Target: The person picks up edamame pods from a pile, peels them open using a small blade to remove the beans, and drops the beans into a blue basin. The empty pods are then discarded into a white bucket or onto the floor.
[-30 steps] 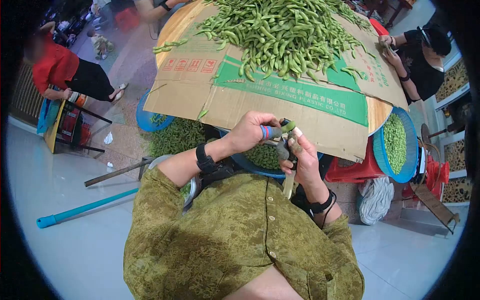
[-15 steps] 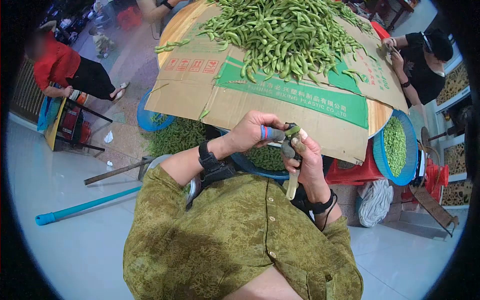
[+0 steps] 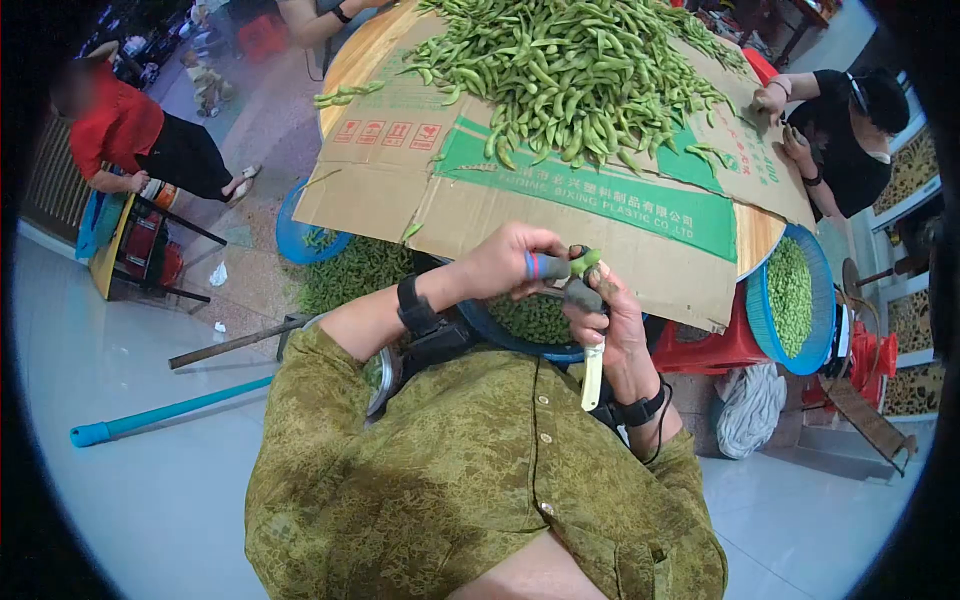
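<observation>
In front of my chest, below the cardboard's near edge, both hands meet at a green soybean pod. My left hand is closed, pinching the pod at its fingertips; a grey cover with a blue and red band sits on one finger. My right hand is closed around a pale-handled tool, whose handle sticks out below the fist. Its working end is hidden by the fingers. Dark grey covers show on the right fingers too. Beneath the hands, a blue basket holds shelled green beans.
A big heap of pods lies on flattened cardboard over a round wooden table. Another blue basket of beans rests on a red stool. A co-worker sits at the right; a person in red stands left.
The pod between my fingertips has turned slightly and looks brighter. The pale handle has dipped a little lower. At the right, the co-worker's hands have moved apart.
</observation>
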The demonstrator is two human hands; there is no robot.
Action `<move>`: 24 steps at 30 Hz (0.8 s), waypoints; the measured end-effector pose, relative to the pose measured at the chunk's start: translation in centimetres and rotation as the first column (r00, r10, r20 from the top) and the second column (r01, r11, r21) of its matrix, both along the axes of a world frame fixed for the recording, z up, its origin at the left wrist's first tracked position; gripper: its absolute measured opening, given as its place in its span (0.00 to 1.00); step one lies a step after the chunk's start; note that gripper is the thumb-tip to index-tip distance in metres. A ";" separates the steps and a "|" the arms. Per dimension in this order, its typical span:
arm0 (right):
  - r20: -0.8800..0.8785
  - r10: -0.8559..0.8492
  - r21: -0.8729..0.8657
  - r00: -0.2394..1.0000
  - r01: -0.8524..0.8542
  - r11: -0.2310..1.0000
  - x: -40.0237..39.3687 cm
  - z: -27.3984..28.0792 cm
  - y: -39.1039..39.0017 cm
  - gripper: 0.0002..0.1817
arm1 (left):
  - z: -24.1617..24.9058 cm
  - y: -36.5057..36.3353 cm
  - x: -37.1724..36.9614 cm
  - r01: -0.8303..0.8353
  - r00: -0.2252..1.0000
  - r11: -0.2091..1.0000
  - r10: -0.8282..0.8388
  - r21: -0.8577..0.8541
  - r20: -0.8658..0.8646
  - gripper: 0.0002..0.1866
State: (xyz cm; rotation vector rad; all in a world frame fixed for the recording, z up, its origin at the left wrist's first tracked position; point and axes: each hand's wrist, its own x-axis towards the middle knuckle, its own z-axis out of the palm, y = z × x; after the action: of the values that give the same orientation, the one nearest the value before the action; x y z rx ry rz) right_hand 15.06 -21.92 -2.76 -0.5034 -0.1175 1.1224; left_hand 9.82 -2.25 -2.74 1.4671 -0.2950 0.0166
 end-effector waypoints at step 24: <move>0.728 -0.112 -0.318 0.676 0.477 0.819 -0.5 -0.3 0.9 0.10 | 2.3 -2.4 -2.1 -0.179 0.973 0.851 0.226 0.494 -0.037 0.08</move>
State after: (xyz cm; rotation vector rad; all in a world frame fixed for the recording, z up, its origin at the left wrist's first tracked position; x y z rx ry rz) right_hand 14.60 -21.05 -3.04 -1.3524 -0.3873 0.5613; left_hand 7.74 -4.69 -0.40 1.9957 -0.0620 0.0467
